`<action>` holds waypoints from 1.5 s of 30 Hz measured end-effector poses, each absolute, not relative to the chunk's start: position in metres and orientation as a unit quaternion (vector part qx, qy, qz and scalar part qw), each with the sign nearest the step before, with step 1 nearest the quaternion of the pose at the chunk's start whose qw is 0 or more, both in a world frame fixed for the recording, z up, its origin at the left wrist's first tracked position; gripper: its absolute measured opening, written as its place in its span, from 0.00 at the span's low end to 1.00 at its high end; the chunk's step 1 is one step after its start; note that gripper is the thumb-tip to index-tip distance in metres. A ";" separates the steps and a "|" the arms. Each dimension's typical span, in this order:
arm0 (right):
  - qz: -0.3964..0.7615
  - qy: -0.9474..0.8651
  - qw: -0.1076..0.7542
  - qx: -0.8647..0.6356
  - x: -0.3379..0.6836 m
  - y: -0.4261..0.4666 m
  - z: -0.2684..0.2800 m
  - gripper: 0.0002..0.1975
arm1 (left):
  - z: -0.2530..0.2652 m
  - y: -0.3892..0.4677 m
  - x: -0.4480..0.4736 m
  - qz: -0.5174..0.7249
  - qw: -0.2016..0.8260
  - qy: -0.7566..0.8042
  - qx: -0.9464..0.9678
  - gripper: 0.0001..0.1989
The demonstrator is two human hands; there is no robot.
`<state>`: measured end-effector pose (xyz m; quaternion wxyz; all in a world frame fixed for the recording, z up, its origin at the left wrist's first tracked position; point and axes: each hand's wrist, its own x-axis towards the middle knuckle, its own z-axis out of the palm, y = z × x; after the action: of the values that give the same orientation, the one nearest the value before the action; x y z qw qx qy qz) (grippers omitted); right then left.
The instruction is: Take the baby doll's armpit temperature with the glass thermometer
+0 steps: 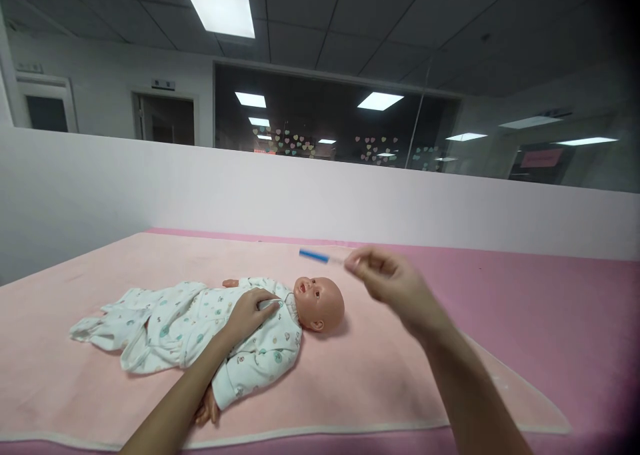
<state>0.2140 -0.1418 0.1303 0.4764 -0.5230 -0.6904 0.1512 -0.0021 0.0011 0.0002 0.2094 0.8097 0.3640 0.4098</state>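
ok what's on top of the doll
The left hand rests on the doll, over its patterned white outfit. The fabric directly beneath the palm is covered, so I can't tell whether anything lies there.

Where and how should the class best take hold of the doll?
Probably by the clothed torso, coming from the near side, with a second hand supporting the rounded head from the right: the doll lies face up, lengthwise across the view, head to the right. The left hand rests on it; the right hand holds a blue-ended stick.
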 end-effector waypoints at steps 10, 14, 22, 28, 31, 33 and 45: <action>0.199 -0.763 0.582 -0.199 0.155 -0.107 0.201 0.22 | -0.003 0.003 0.000 0.420 0.209 0.365 0.804 0.11; 0.146 -0.816 0.505 -0.239 0.133 -0.102 0.185 0.17 | -0.003 0.003 0.000 0.418 0.204 0.361 0.808 0.12; 0.157 -0.783 0.536 -0.274 0.146 -0.086 0.177 0.16 | -0.003 0.000 0.000 0.421 0.207 0.362 0.805 0.11; 0.233 -0.727 0.568 -0.308 0.153 -0.077 0.163 0.16 | -0.002 0.002 0.001 0.426 0.201 0.378 0.797 0.12; 0.241 -0.744 0.531 -0.326 0.158 -0.073 0.159 0.15 | -0.002 0.002 0.001 0.422 0.195 0.372 0.804 0.13; 0.196 -0.743 0.540 -0.344 0.160 -0.070 0.153 0.15 | -0.001 0.002 0.000 0.418 0.196 0.376 0.803 0.13; 0.229 -0.559 0.690 -0.398 0.145 -0.095 0.140 0.19 | -0.001 0.002 0.001 0.420 0.191 0.369 0.807 0.11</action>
<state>0.1449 -0.0946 0.1396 0.6904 -0.3984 -0.5589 0.2286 0.0013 0.0022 -0.0010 0.1911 0.8070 0.3692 0.4195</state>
